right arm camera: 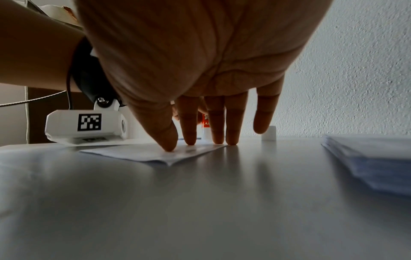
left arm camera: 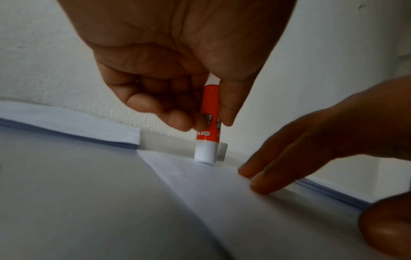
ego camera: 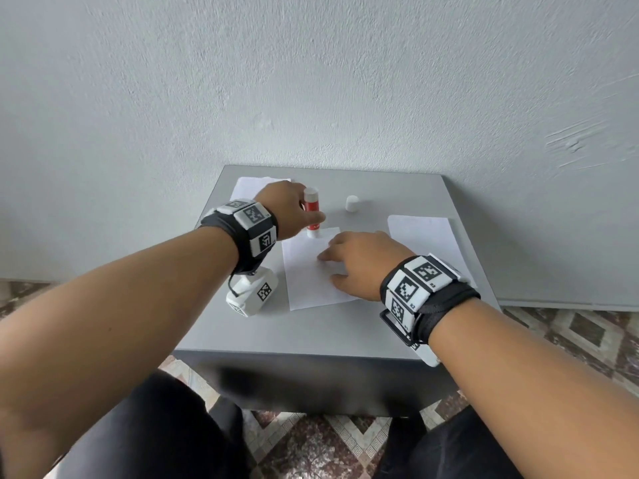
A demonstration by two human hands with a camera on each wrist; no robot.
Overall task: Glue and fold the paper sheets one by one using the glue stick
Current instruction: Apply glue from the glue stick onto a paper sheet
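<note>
Grey table (ego camera: 325,326) against a textured pale wall (ego camera: 311,81), patterned floor (ego camera: 570,326).

I see the glue stick (ego camera: 313,213), an orange-red tube with white ends, standing upright with its lower white tip touching the far edge of the centre paper sheet (ego camera: 311,274). Its white cap (ego camera: 351,203) is off and stands on the counter (ego camera: 328,326) just right of the stick. The centre sheet is white and lies flat on the counter. Relative to this sheet, a second stack of white sheets (ego camera: 427,242) lies to the right, and another stack (ego camera: 247,188) lies to the far left.
</note>
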